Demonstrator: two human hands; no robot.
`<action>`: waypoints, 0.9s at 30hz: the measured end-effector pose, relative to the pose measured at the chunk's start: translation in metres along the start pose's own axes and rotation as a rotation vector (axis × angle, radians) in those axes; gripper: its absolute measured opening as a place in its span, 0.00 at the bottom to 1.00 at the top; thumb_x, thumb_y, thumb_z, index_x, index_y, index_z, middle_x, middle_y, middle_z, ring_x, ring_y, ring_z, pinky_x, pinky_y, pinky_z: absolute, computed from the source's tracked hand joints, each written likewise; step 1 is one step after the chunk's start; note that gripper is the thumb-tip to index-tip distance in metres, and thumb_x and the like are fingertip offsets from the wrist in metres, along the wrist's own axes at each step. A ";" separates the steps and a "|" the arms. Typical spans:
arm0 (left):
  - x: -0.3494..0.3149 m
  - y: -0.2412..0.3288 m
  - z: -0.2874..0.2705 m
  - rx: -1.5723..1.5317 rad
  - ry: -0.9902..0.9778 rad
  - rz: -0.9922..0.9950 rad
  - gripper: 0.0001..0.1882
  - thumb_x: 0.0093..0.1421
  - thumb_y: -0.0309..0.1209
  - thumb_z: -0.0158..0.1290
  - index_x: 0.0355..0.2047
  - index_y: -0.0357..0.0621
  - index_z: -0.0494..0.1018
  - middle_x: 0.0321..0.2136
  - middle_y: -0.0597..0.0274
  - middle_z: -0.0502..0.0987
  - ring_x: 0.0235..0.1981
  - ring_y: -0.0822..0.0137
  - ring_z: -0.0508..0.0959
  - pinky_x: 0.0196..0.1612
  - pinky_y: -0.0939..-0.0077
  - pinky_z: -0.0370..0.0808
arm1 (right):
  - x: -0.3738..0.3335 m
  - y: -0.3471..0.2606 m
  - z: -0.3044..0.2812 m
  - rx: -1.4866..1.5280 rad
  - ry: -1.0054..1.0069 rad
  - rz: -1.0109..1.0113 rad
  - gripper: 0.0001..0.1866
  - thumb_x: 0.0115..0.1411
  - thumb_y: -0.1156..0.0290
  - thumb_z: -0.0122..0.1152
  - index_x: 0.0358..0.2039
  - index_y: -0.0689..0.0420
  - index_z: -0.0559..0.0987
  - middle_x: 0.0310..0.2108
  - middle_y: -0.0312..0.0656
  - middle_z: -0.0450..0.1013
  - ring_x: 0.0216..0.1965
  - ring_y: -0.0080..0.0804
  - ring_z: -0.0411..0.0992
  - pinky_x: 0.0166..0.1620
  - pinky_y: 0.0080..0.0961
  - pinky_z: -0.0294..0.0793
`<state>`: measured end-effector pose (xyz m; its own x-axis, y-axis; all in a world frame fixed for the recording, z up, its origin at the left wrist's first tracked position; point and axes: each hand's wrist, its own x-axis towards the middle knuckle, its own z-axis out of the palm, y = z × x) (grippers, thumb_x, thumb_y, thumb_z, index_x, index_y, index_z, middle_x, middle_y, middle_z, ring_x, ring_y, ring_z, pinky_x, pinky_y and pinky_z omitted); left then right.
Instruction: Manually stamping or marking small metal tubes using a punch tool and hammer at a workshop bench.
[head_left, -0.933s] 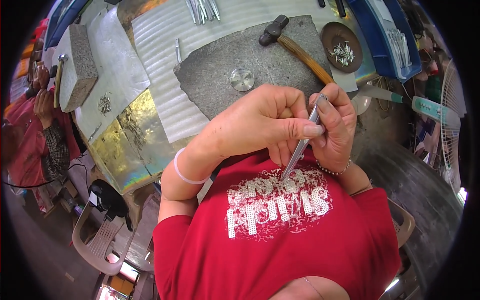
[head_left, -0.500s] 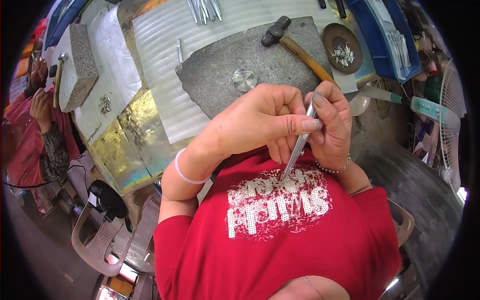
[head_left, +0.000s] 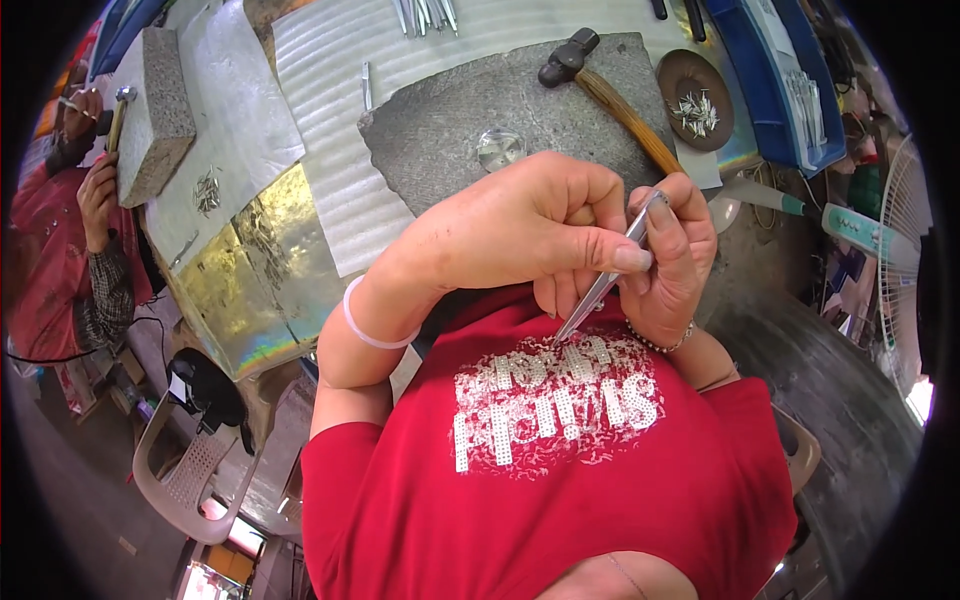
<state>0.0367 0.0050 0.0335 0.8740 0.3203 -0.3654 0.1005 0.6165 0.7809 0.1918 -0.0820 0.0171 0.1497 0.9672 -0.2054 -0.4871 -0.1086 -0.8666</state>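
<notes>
My left hand [head_left: 550, 225] and my right hand [head_left: 675, 260] meet in front of my chest. Between them is a pair of silver metal tweezers [head_left: 609, 280], slanting with its narrow tips down and to the left, toward my red shirt. The left thumb presses along the middle of the tweezers, and the other left fingers curl behind it. At the upper end, the right thumb and fingers pinch the metal; the remaining right fingers are folded. Just beyond my hands lies a grey stone slab [head_left: 450, 130] with a small round shiny metal disc [head_left: 500, 149] on it.
A hammer [head_left: 618, 95] rests across the slab. Beside it are a brown dish [head_left: 722, 75] of small metal pins and a blue bin [head_left: 828, 150] of silver tools. More silver tools [head_left: 425, 15] lie at the back. Left, a co-worker's hand [head_left: 97, 200] is by a granite block [head_left: 160, 130].
The tweezers have tilted further over, their upper end now leaning right. Both hands shifted slightly with them. At the left, the co-worker's hands have moved apart, one now at a hammer handle.
</notes>
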 end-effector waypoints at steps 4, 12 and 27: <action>0.002 0.002 0.001 0.011 0.001 -0.003 0.12 0.58 0.33 0.56 0.26 0.39 0.67 0.13 0.63 0.73 0.13 0.76 0.74 0.15 0.88 0.69 | 0.001 0.001 0.000 0.032 0.022 -0.013 0.06 0.62 0.70 0.52 0.30 0.56 0.68 0.25 0.35 0.69 0.13 0.09 0.54 0.15 0.08 0.51; 0.003 -0.001 0.002 -0.053 0.031 0.018 0.13 0.58 0.34 0.56 0.25 0.39 0.67 0.13 0.63 0.73 0.12 0.75 0.74 0.14 0.87 0.69 | 0.005 0.002 0.003 0.091 0.074 0.028 0.05 0.62 0.72 0.52 0.29 0.56 0.67 0.16 0.31 0.64 0.11 0.10 0.54 0.13 0.10 0.52; -0.001 0.005 0.003 0.100 0.113 0.084 0.13 0.58 0.32 0.56 0.24 0.38 0.67 0.13 0.64 0.72 0.11 0.77 0.72 0.13 0.87 0.67 | 0.008 0.006 0.005 -0.010 0.103 -0.084 0.06 0.61 0.71 0.53 0.30 0.57 0.68 0.18 0.31 0.65 0.11 0.10 0.54 0.13 0.10 0.51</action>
<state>0.0374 0.0052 0.0395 0.8227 0.4503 -0.3471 0.0810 0.5115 0.8554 0.1858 -0.0744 0.0121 0.2774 0.9444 -0.1767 -0.4604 -0.0308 -0.8872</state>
